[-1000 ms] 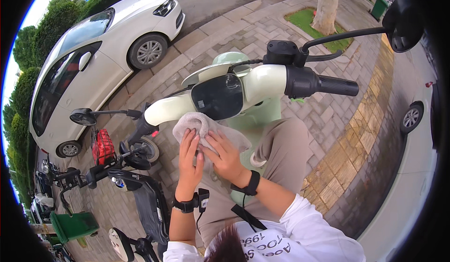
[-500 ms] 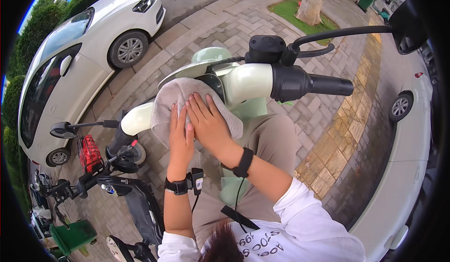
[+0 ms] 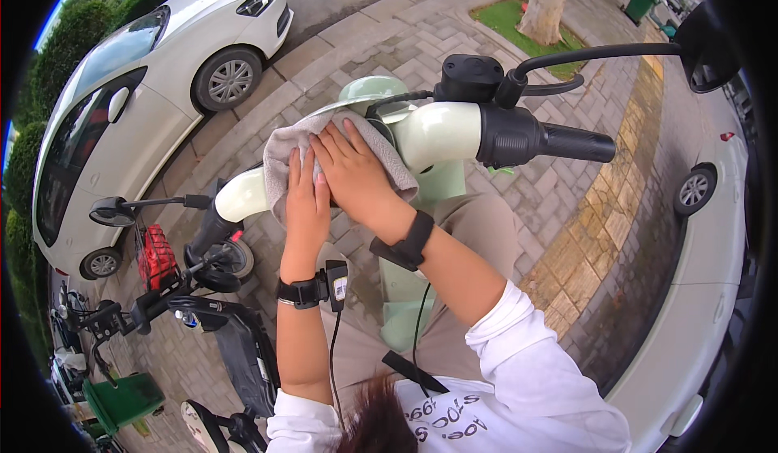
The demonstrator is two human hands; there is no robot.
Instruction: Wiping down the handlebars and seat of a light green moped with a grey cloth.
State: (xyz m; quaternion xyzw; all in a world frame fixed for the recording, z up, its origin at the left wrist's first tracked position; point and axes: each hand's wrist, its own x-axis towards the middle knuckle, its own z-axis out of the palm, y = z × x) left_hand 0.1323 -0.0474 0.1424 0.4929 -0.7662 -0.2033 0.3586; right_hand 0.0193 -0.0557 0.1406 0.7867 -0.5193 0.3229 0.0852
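A grey-beige cloth (image 3: 279, 149) covers the middle of a pale green-and-cream scooter handlebar (image 3: 438, 133). On top of it lies my left hand (image 3: 306, 198), flat, with its fingers stretched forward. My right hand (image 3: 356, 176) rests flat beside it, fingers straight and slightly apart, overlapping the left fingertips' side. Both palms press the cloth, so the part of the scooter beneath is hidden. The cloth's edges bunch up around my fingers. To the right are the black handgrip (image 3: 577, 142) and a black box-shaped reservoir (image 3: 470, 78).
A mirror (image 3: 703, 52) sticks out far right, another mirror (image 3: 112, 211) left. A parked electric bike (image 3: 235, 348) stands close at left. White cars (image 3: 162, 72) flank both sides. Brick paving (image 3: 559, 202) lies around, with a tree (image 3: 541, 3) ahead.
My hands have slid a little farther forward on the handlebar with the cloth. Its near edge has drawn up and it looks more bunched. The view has shifted slightly.
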